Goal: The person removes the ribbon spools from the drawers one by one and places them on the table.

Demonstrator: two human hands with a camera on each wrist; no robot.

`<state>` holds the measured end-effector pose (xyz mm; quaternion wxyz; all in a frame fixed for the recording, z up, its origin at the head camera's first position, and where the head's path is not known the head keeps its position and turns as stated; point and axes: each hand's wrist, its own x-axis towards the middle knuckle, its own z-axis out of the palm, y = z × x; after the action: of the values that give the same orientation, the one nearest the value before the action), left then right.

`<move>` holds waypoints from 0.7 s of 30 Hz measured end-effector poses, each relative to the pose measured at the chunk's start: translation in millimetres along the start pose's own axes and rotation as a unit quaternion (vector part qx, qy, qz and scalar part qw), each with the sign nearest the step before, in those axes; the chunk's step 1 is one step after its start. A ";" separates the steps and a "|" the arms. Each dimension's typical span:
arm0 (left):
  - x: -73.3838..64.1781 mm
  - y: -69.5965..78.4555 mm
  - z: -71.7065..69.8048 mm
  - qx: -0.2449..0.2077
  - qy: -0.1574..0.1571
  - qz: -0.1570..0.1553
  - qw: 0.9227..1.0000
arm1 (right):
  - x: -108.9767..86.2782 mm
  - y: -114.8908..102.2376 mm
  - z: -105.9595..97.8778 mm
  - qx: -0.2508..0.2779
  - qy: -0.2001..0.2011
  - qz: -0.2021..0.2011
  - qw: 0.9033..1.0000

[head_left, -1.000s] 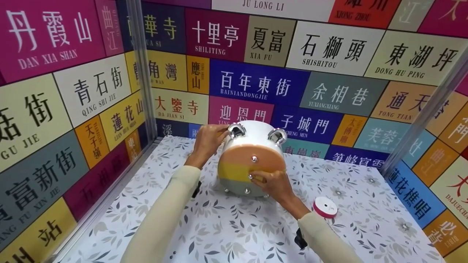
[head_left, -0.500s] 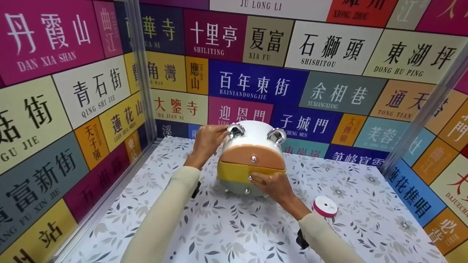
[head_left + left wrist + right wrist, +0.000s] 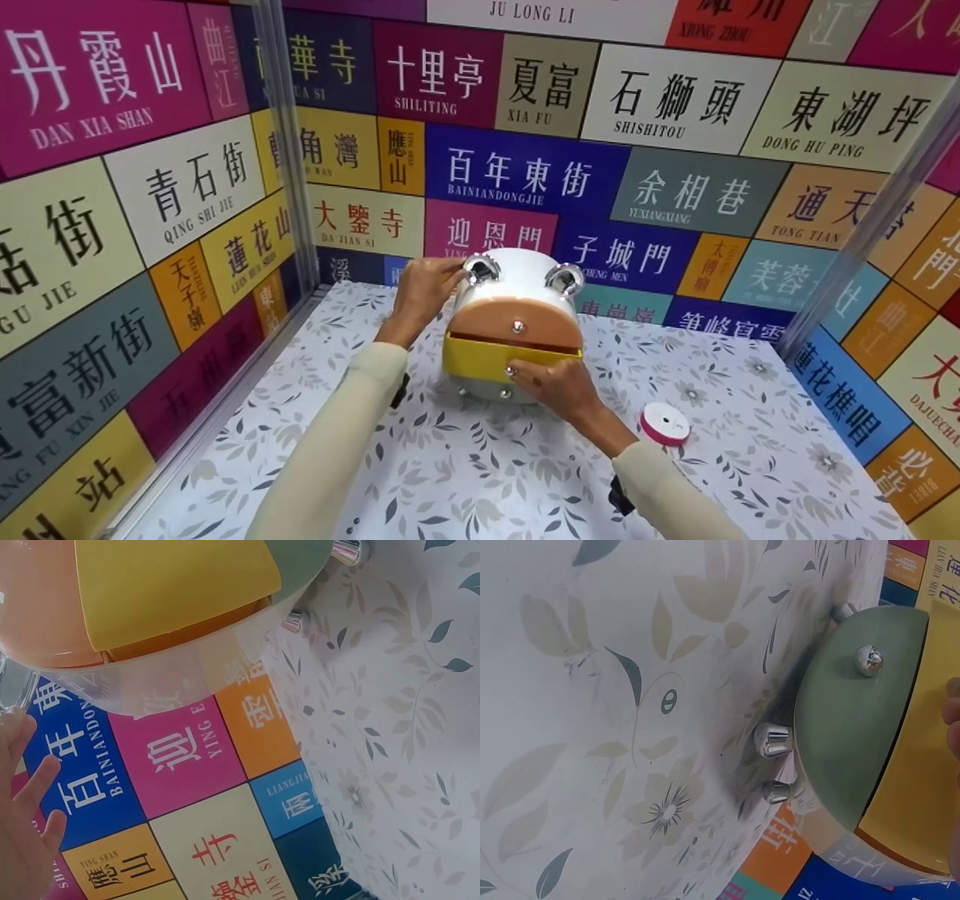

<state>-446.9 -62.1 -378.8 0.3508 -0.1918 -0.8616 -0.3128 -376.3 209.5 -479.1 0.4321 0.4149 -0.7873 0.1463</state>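
A white drum-shaped drawer box stands on the table with two silver ring-like ears on top. Its front has an orange drawer, a yellow drawer and a green drawer, each with a silver knob. My left hand holds the left ear between thumb and fingertips. With thumb and finger, my right hand pinches the yellow drawer's knob. That drawer stands partly out, a dark gap showing along its top. The orange and green drawers sit flush. The drawer's contents are hidden.
A white and pink round spool lies right of the box, near the right forearm. The floral-covered table meets sign-printed walls at the back and left. Small silver feet hold the box up.
The yellow drawer has slid out toward me, from flush to partly out, as my right hand drew its knob back. My left hand has kept its hold on the ear.
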 end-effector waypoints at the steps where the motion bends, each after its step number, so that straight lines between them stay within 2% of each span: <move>1: 0.2 0.4 -0.1 -0.001 0.000 -0.001 1.000 | 0.2 -0.9 -0.5 0.004 0.001 -0.001 1.000; 8: -1.5 1.4 -1.3 -0.009 -0.001 -0.009 1.000 | -0.5 -3.6 -2.6 0.011 -0.005 -0.006 1.000; 17: -2.2 1.4 -2.6 -0.004 -0.004 -0.005 1.000 | -2.1 -0.5 -2.7 -0.040 -0.022 -0.027 0.999; 21: -1.0 2.4 -1.7 -0.007 -0.006 -0.004 1.000 | -3.0 0.2 -1.6 -0.037 -0.022 -0.028 0.999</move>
<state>-444.1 -61.6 -377.6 0.3426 -0.1926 -0.8623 -0.3194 -374.7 212.1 -480.5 0.4337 0.4231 -0.7898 0.0957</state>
